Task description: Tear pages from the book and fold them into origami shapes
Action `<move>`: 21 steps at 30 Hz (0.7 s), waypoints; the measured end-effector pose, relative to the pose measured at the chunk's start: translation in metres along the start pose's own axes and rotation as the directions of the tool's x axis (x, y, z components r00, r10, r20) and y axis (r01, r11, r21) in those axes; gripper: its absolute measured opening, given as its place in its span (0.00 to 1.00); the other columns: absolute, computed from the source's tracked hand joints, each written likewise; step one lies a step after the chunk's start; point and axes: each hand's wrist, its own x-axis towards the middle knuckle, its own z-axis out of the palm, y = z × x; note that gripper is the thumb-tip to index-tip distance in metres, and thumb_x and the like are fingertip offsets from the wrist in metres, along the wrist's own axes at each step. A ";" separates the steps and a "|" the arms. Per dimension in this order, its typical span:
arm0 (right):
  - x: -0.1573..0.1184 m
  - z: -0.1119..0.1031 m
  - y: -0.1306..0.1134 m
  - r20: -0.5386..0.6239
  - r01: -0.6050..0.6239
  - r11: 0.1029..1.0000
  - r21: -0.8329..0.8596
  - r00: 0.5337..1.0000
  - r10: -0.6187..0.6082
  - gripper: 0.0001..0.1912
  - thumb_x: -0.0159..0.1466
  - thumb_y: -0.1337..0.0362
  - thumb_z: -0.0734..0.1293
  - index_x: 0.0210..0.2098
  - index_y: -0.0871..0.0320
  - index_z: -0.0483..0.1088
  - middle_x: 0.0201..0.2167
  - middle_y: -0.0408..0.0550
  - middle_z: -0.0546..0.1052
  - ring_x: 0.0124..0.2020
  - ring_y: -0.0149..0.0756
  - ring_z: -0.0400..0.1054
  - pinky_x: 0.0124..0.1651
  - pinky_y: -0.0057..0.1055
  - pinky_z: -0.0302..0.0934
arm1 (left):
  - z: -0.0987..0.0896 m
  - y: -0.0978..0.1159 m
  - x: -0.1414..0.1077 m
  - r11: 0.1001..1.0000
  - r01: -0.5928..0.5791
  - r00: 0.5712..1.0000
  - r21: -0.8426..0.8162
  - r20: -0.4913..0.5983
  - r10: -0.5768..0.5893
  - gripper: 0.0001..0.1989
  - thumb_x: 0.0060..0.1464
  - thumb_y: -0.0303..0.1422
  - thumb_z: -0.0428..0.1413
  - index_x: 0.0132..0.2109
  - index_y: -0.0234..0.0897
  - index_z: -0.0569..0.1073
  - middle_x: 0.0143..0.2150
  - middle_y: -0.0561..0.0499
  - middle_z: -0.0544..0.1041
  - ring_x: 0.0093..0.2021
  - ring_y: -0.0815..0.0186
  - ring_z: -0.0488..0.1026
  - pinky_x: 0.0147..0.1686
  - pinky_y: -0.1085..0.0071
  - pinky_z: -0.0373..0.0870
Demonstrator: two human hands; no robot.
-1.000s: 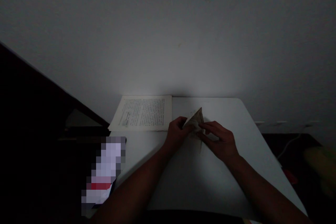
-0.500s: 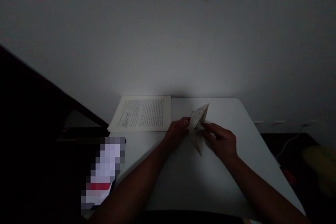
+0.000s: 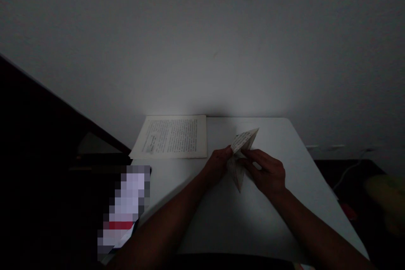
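Observation:
A folded piece of printed paper [image 3: 243, 141] with pointed ends is held above the table, one point up to the right and the other down. My left hand [image 3: 218, 162] grips its left side, thumb and fingers closed on the sheet. From the right, the fingers of my right hand [image 3: 267, 171] reach into the fold, thumb and forefinger bent at the paper's inner side. The right fingertips are partly hidden by the paper and the dim light.
Printed pages [image 3: 172, 137] lie flat at the table's back left corner. A pixelated phone-like screen [image 3: 126, 206] sits at the left edge. The white table [image 3: 253, 228] meets a pale wall [image 3: 202, 50]. A cable [image 3: 348, 173] runs at the right.
The folded paper has tilted, its upper point swinging right and its lower point shifting slightly left. My left hand has turned a little with it; the right hand stays at its inner side.

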 end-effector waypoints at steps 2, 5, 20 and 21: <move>0.001 0.001 -0.002 -0.025 0.053 0.999 -0.012 0.998 -0.053 0.10 0.59 0.68 0.67 0.41 0.56 0.75 0.30 0.48 0.78 0.24 0.31 0.70 0.28 0.29 0.67 | 0.001 -0.001 0.000 0.999 0.011 1.000 -0.038 0.020 -0.010 0.19 0.55 0.44 0.50 0.33 0.31 0.76 0.35 0.43 0.77 0.40 0.59 0.73 0.41 0.67 0.68; 0.002 0.002 -0.004 -0.040 0.094 0.995 -0.024 0.995 -0.095 0.12 0.59 0.71 0.67 0.42 0.57 0.74 0.30 0.49 0.77 0.24 0.30 0.69 0.27 0.28 0.67 | 0.003 -0.001 0.000 0.995 0.024 0.999 -0.095 0.025 -0.022 0.25 0.53 0.51 0.50 0.32 0.31 0.75 0.33 0.45 0.77 0.37 0.60 0.73 0.40 0.67 0.68; 0.003 -0.001 0.001 -0.004 0.106 0.994 -0.006 0.994 -0.106 0.13 0.58 0.69 0.69 0.43 0.56 0.71 0.27 0.45 0.74 0.24 0.29 0.66 0.28 0.29 0.65 | 0.000 -0.009 0.005 0.788 0.007 0.985 -0.616 -0.132 -0.112 0.18 0.48 0.42 0.59 0.40 0.33 0.66 0.39 0.45 0.74 0.36 0.60 0.75 0.31 0.67 0.70; 0.003 -0.001 0.000 0.017 0.120 0.993 0.001 0.993 -0.120 0.13 0.57 0.68 0.69 0.43 0.56 0.71 0.25 0.44 0.73 0.23 0.29 0.66 0.27 0.29 0.65 | 0.000 -0.007 0.005 0.778 -0.004 0.983 -0.629 -0.147 -0.113 0.18 0.50 0.42 0.58 0.41 0.33 0.66 0.41 0.44 0.74 0.37 0.59 0.75 0.32 0.67 0.70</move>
